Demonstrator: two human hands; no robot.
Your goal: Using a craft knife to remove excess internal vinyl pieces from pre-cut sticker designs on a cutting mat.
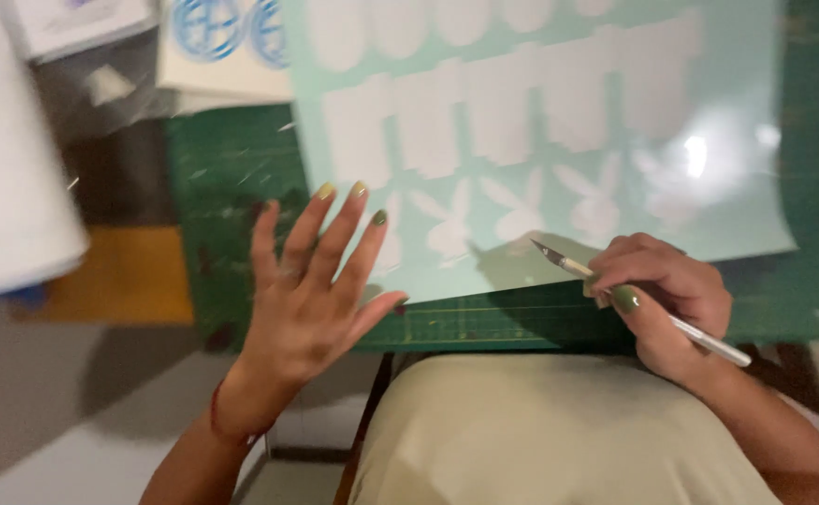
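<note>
the craft knife (pixel 641 307) sits in your right hand (pixel 664 301), fingers curled shut around its slim white handle, the pointed blade aimed up and to the left at the lower edge of the mint vinyl sheet (pixel 540 131). in the head view, that sheet is the landmark: it lies flat on the green cutting mat (pixel 484 323), covering most of the mat's upper part, with white cut shapes on it, rows of blocky forms above and a line of rabbit-head shapes below. the blade tip hovers just over the sheet's bottom margin, beneath the rabbit shapes; whether it touches the sheet cannot be told. your left hand (pixel 311 295) is to the lower left of the sheet, fingers spread wide and holding nothing, raised with fingertips overlapping the sheet's bottom-left corner; contact with it is unclear because of blur. a red string bracelet (pixel 225 423) circles that wrist. above and left of the sheet lies a white card with blue round prints (pixel 222 42). far left of the sheet, a big white roll (pixel 7 168) is blurred. below the sheet, your lap in beige cloth (pixel 540 430) meets the mat's near edge.
</note>
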